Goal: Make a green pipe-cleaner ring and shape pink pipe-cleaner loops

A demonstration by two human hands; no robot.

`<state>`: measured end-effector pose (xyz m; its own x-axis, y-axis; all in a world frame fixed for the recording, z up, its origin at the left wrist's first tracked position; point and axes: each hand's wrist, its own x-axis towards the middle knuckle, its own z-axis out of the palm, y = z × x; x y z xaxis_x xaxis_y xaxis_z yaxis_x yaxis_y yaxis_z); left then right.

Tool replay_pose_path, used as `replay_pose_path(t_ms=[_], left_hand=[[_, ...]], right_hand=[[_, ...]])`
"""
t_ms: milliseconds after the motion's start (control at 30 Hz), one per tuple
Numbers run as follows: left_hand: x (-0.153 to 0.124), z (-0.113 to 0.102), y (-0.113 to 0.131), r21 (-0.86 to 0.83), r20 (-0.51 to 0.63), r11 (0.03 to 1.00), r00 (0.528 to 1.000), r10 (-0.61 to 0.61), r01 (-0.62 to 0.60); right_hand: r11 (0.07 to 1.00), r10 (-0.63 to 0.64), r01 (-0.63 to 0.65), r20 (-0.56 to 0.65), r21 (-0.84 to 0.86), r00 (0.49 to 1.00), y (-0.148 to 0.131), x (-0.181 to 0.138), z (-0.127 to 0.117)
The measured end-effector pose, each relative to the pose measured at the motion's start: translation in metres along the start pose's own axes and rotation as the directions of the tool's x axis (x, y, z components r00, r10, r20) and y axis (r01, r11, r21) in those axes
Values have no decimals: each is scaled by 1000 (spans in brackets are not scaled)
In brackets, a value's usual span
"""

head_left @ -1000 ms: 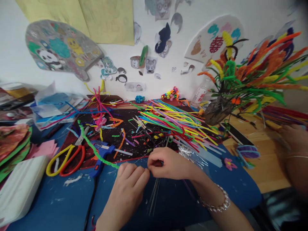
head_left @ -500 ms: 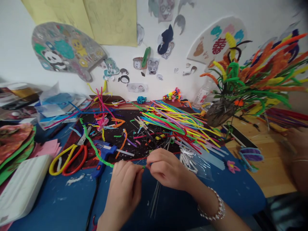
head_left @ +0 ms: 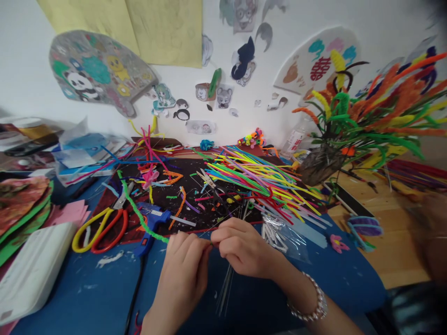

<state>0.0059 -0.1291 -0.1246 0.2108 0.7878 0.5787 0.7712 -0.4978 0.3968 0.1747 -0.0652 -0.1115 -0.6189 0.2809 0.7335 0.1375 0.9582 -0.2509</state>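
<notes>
Both hands, left (head_left: 185, 265) & right (head_left: 240, 249), pinched shut on fuzzy, twisted green pipe cleaner (head_left: 139, 214).

Your fuzzy green pipe cleaner (head_left: 138, 211) crosses glossy plastic-handled scissors (head_left: 96, 228) and a matt blue surface (head_left: 87, 288) beside thin metal wires (head_left: 225, 286).

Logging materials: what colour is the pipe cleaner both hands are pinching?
Green pipe cleaner, clearest in the head view.
</notes>
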Motion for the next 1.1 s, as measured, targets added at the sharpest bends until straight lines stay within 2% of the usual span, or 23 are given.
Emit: replay_pose_path(t_ms=[300,667,1100], left_hand=[[1,-1,0,-13,4,1000,1000,1,-1],[1,-1,1,-17,4,1000,1000,8,-8],[1,0,0,-42,19,999,999,-32,33]], right_hand=[[1000,-22,22,-41,-8,999,-1,-1,0],[995,-51,52,10,-81,999,-1,-4,2],[984,-98,97,0,-151,995,-3,-2,1]])
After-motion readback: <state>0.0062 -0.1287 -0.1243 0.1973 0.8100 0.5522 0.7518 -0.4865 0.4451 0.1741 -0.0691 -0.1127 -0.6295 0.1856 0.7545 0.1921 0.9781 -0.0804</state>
